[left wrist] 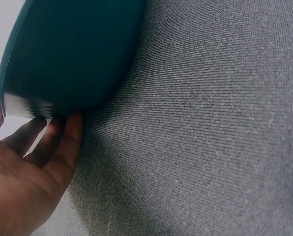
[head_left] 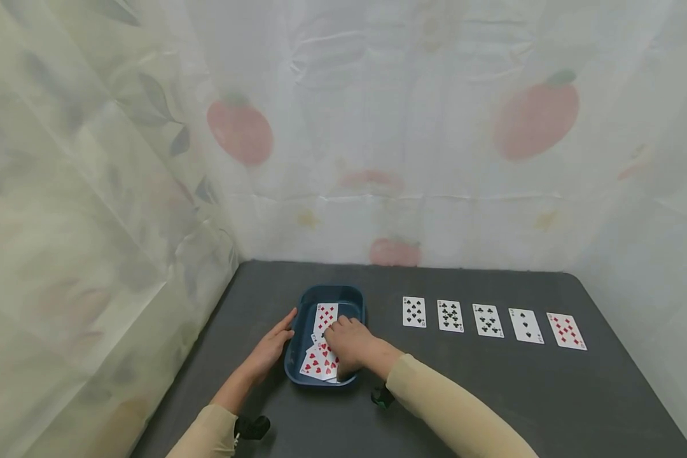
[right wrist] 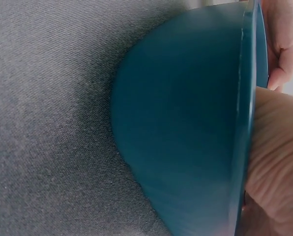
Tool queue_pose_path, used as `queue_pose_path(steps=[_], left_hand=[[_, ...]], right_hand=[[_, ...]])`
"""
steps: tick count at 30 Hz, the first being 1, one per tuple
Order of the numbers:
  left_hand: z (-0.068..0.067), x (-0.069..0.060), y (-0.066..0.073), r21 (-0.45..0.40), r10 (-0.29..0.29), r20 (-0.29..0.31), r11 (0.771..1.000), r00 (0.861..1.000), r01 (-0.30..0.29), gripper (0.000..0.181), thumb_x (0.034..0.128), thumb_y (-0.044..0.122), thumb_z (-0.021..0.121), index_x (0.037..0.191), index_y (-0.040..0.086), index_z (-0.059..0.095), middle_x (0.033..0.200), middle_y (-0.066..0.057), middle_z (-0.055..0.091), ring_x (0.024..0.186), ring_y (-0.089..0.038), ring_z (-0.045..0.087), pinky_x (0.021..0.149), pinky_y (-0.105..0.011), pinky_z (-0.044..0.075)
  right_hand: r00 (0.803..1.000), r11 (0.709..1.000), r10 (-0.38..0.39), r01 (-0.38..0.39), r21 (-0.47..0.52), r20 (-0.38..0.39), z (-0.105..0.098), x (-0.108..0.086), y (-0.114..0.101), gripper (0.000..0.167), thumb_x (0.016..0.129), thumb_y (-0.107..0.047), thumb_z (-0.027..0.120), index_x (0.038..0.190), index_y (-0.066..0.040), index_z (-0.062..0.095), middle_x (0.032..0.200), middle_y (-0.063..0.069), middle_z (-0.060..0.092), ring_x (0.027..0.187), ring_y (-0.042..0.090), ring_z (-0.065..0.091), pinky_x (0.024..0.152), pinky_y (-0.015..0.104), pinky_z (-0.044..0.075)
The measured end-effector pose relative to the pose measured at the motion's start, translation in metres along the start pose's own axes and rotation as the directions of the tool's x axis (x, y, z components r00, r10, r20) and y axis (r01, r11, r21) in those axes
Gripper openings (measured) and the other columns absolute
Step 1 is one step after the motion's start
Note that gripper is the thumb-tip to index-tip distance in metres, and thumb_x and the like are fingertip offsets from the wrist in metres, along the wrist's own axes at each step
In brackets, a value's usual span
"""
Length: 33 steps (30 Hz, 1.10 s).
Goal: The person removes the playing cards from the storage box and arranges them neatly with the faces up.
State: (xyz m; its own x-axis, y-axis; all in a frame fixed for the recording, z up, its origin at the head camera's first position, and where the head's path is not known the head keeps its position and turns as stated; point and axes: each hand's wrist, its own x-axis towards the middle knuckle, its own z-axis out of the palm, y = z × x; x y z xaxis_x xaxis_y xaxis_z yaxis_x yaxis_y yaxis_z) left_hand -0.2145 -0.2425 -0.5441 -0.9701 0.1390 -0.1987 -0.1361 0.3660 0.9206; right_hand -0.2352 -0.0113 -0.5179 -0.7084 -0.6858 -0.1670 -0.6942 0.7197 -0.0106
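A dark blue tray [head_left: 324,291] holds several loose playing cards. Inside it, a diamonds card [head_left: 326,313] lies toward the far end and a hearts card [head_left: 312,364] overlaps others at the near end. My left hand [head_left: 268,350] is at the tray's left side; in the left wrist view its fingertips touch the outer wall [left wrist: 73,54]. My right hand [head_left: 352,346] reaches over the right rim, its fingers bent down onto the cards. Those fingertips are hidden, and the right wrist view shows mainly the tray's outer wall [right wrist: 181,118].
Right of the tray, several face-up cards form a row on the dark grey table [head_left: 464,394], from a spades card [head_left: 414,312] to a diamonds card [head_left: 567,331]. Behind the table hangs a pale curtain [head_left: 332,127] with fruit prints; another curtain [head_left: 91,254] borders the left.
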Motion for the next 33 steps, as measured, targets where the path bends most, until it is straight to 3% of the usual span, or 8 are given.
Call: queue_pose_path(steps=[6, 10, 16, 27, 33], left_hand=[[0.000, -0.001, 0.000, 0.000, 0.004, -0.005, 1.000, 1.000, -0.004, 0.057, 0.1096, 0.019, 0.039, 0.164, 0.019, 0.025, 0.170, -0.013, 0.014, 0.154, -0.041, 0.012, 0.118, -0.064, 0.011], [0.000, -0.002, -0.001, -0.010, 0.007, -0.008, 1.000, 1.000, -0.007, 0.056, 0.1097, 0.019, 0.040, 0.164, 0.020, 0.027, 0.170, -0.012, 0.016, 0.154, -0.040, 0.013, 0.119, -0.063, 0.011], [0.000, -0.001, 0.000, -0.020, 0.004, -0.002, 1.000, 1.000, -0.004, 0.056, 0.1098, 0.021, 0.039, 0.164, 0.021, 0.026, 0.170, -0.012, 0.015, 0.154, -0.041, 0.012, 0.118, -0.065, 0.010], [0.003, 0.001, -0.001, -0.018, -0.007, -0.010, 1.000, 1.000, 0.007, 0.056, 0.1099, 0.020, 0.039, 0.164, 0.023, 0.026, 0.170, -0.012, 0.015, 0.154, -0.039, 0.013, 0.119, -0.063, 0.013], [0.005, 0.003, 0.000, -0.015, -0.027, -0.021, 1.000, 0.999, 0.027, 0.056, 0.1099, 0.022, 0.038, 0.164, 0.026, 0.026, 0.170, -0.009, 0.015, 0.155, -0.037, 0.012, 0.119, -0.061, 0.011]], right_hand=[[0.997, 0.999, -0.043, 0.042, -0.011, -0.072, 0.000, -0.003, 0.004, 0.080, 0.075, -0.065, 0.080, 0.136, -0.017, 0.061, 0.129, 0.000, 0.061, 0.111, 0.019, 0.049, 0.102, 0.039, 0.044], [0.988, 0.999, -0.048, 0.047, -0.007, -0.146, -0.004, -0.004, 0.011, 0.087, 0.075, -0.068, 0.078, 0.142, -0.016, 0.057, 0.136, 0.001, 0.058, 0.121, 0.020, 0.048, 0.107, 0.041, 0.042], [0.972, 0.996, -0.009, 0.028, 0.079, -0.236, -0.014, -0.010, 0.028, 0.096, 0.073, -0.064, 0.082, 0.148, -0.012, 0.052, 0.144, 0.005, 0.053, 0.132, 0.025, 0.042, 0.112, 0.045, 0.038], [0.929, 0.985, 0.070, -0.007, 0.172, -0.363, -0.035, -0.050, 0.075, 0.085, 0.074, -0.047, 0.085, 0.144, -0.011, 0.055, 0.139, 0.009, 0.054, 0.130, 0.028, 0.045, 0.110, 0.046, 0.039], [0.917, 0.975, 0.143, -0.067, 0.210, -0.372, -0.040, -0.079, 0.104, 0.089, 0.073, -0.044, 0.088, 0.146, -0.010, 0.053, 0.139, 0.011, 0.055, 0.130, 0.032, 0.045, 0.109, 0.050, 0.039]])
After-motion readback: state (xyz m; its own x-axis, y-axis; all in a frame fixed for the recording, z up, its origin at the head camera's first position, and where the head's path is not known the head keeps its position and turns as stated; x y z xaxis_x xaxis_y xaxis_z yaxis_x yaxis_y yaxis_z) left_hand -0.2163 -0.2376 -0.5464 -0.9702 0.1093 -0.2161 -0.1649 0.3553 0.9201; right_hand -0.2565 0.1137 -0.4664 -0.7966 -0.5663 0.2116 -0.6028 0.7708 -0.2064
